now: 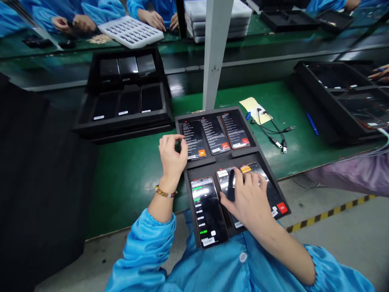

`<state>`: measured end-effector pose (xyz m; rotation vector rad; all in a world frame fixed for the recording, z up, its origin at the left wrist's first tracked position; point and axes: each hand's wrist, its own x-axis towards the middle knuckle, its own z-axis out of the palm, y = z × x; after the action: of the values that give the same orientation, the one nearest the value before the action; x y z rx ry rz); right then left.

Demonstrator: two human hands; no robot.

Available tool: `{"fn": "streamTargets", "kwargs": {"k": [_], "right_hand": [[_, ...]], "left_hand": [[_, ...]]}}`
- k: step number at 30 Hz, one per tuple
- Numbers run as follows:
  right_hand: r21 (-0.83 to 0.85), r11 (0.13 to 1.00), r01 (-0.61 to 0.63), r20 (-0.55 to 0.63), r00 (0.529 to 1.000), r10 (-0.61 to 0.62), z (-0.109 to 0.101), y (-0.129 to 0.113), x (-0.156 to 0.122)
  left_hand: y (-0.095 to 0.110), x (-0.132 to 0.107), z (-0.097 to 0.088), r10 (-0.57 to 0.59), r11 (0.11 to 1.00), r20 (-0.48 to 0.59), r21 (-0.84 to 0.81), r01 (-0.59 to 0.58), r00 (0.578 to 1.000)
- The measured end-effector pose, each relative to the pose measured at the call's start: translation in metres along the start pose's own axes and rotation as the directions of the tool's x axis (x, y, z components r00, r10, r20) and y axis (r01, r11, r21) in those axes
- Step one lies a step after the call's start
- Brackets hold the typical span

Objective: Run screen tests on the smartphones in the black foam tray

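In front of me a black tray (231, 157) holds two rows of phones, its near edge against my blue smock. My left hand (172, 156) is at the tray's left rim, fingers curled and thumb close to the index fingertip, beside the upper left phone (194, 140). Whatever lies between those fingertips is hidden. Over the lower middle phone (226, 184) my right hand (251, 198) is spread, thumb by its left edge; it partly covers the lower right phone (275, 194). The lower left phone (209, 211) shows a list with green and white lines. Upper phones (215, 136) display text and coloured boxes.
Another black tray stack (121, 121) with phones stands behind left, a further tray (343, 81) at right. Short cables (273, 132), yellow paper (251, 106) and a blue pen (312, 123) lie on the green bench (130, 174). A post (215, 52) rises behind my tray. Co-workers sit opposite.
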<state>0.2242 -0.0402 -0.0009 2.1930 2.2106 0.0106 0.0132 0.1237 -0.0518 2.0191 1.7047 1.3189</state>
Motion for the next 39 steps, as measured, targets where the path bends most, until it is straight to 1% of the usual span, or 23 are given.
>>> {"fn": "streamTargets", "kwargs": {"k": [7, 11, 15, 19, 21, 22, 24, 25, 27, 28, 29, 30, 31, 32, 34, 36, 39], "right_hand": [[-0.031, 0.999, -0.017, -0.015, 1.000, 0.017, -0.001, -0.001, -0.002], [-0.057, 0.998, -0.037, 0.000, 0.999, 0.037, -0.004, -0.001, -0.003], [-0.078, 0.997, -0.023, -0.010, 1.000, 0.022, -0.004, -0.003, -0.003], [-0.053, 0.998, -0.025, 0.020, 0.999, 0.027, -0.005, -0.007, -0.003], [-0.007, 1.000, -0.018, 0.023, 1.000, 0.018, -0.009, 0.000, -0.003], [0.035, 0.999, -0.011, 0.010, 1.000, 0.011, -0.011, 0.008, -0.003], [0.183, 0.983, 0.008, -0.044, 0.999, 0.000, -0.013, 0.035, -0.005], [0.289, 0.957, 0.013, -0.078, 0.997, 0.010, -0.014, 0.053, -0.007], [0.520, 0.854, -0.008, -0.121, 0.989, 0.083, -0.010, 0.093, -0.012], [0.617, 0.786, -0.042, -0.112, 0.984, 0.141, -0.006, 0.112, -0.015], [0.692, 0.717, -0.078, -0.076, 0.981, 0.180, -0.001, 0.130, -0.018], [0.751, 0.653, -0.102, -0.027, 0.982, 0.185, 0.004, 0.145, -0.022], [0.787, 0.606, -0.112, 0.018, 0.987, 0.159, 0.009, 0.157, -0.025], [0.809, 0.579, -0.100, 0.049, 0.993, 0.104, 0.014, 0.166, -0.029], [0.822, 0.569, -0.025, 0.058, 0.998, -0.040, 0.022, 0.176, -0.035], [0.804, 0.591, 0.071, 0.024, 0.988, -0.152, 0.027, 0.181, -0.039], [0.768, 0.617, 0.172, -0.025, 0.971, -0.239, 0.031, 0.187, -0.038]], "left_hand": [[-0.003, -0.001, 0.000, 0.011, 1.000, -0.010, -0.006, -0.011, 1.000], [-0.005, -0.002, -0.001, 0.017, 1.000, -0.025, -0.003, -0.017, 1.000], [-0.006, -0.002, 0.000, 0.011, 1.000, -0.025, 0.004, -0.011, 1.000], [-0.005, 0.000, 0.000, 0.003, 1.000, -0.020, 0.030, -0.002, 1.000], [-0.003, -0.001, -0.003, 0.006, 1.000, -0.021, 0.030, -0.006, 1.000], [-0.002, -0.004, -0.006, 0.007, 1.000, -0.023, 0.019, -0.006, 1.000], [-0.001, -0.015, -0.014, -0.010, 1.000, -0.031, -0.024, 0.010, 0.999], [-0.001, -0.024, -0.019, -0.034, 0.998, -0.030, -0.058, 0.032, 0.999], [-0.001, -0.050, -0.029, -0.121, 0.981, 0.007, -0.154, 0.121, 0.993], [0.000, -0.065, -0.034, -0.179, 0.959, 0.056, -0.213, 0.187, 0.982], [0.001, -0.081, -0.039, -0.235, 0.929, 0.121, -0.264, 0.259, 0.965], [0.004, -0.098, -0.044, -0.275, 0.900, 0.191, -0.293, 0.322, 0.942], [0.008, -0.113, -0.049, -0.297, 0.882, 0.247, -0.299, 0.364, 0.922], [0.012, -0.127, -0.055, -0.298, 0.878, 0.285, -0.293, 0.379, 0.911], [0.024, -0.148, -0.067, -0.252, 0.906, 0.320, -0.253, 0.339, 0.913], [0.036, -0.162, -0.078, -0.178, 0.943, 0.334, -0.211, 0.258, 0.925], [0.048, -0.172, -0.089, -0.099, 0.975, 0.367, -0.152, 0.165, 0.925]]}}
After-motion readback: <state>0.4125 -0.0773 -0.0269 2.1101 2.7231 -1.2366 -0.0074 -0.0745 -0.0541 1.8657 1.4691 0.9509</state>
